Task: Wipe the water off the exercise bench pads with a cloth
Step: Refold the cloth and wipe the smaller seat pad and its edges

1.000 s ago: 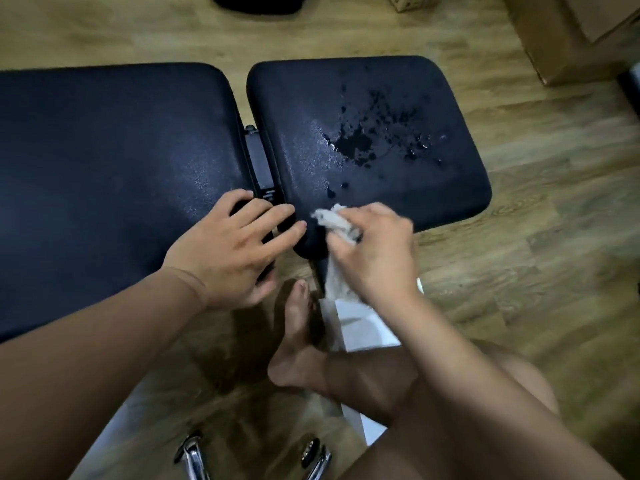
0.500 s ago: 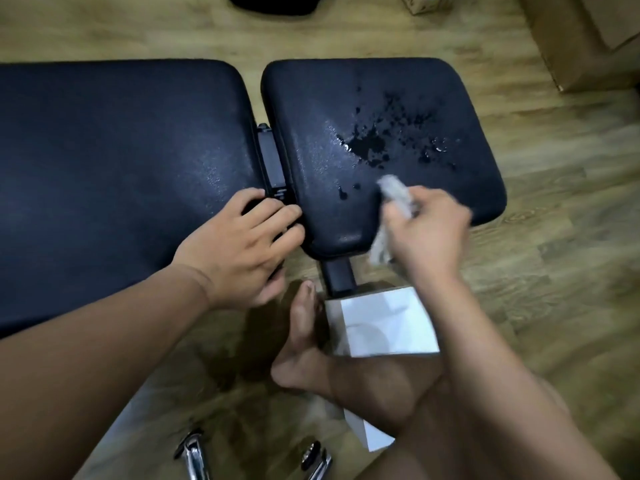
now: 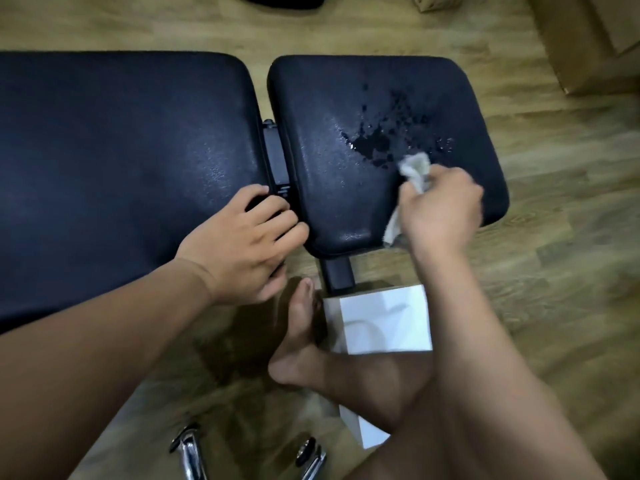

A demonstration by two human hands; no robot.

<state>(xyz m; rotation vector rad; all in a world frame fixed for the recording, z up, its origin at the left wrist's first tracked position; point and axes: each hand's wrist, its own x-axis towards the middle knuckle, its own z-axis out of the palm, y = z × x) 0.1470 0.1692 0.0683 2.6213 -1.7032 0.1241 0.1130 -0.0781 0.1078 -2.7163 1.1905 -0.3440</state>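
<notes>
1. Right hand (image 3: 440, 209) has its fingers pinching the bunched cloth (image 3: 415, 168), right at the near-right edge of the water (image 3: 374, 143) on the right pad (image 3: 346, 98).
2. Left hand (image 3: 239, 244) rests flat, fingers together, across the gap beside the left pad (image 3: 121, 150).

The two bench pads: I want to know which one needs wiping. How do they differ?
The right pad carries a puddle of water; the left pad shows no pooled water. The left pad is longer; the right pad is shorter. The right hand holds the cloth at the right pad's puddle; the left hand rests on the left pad's corner. Both are black with rounded corners.
</notes>
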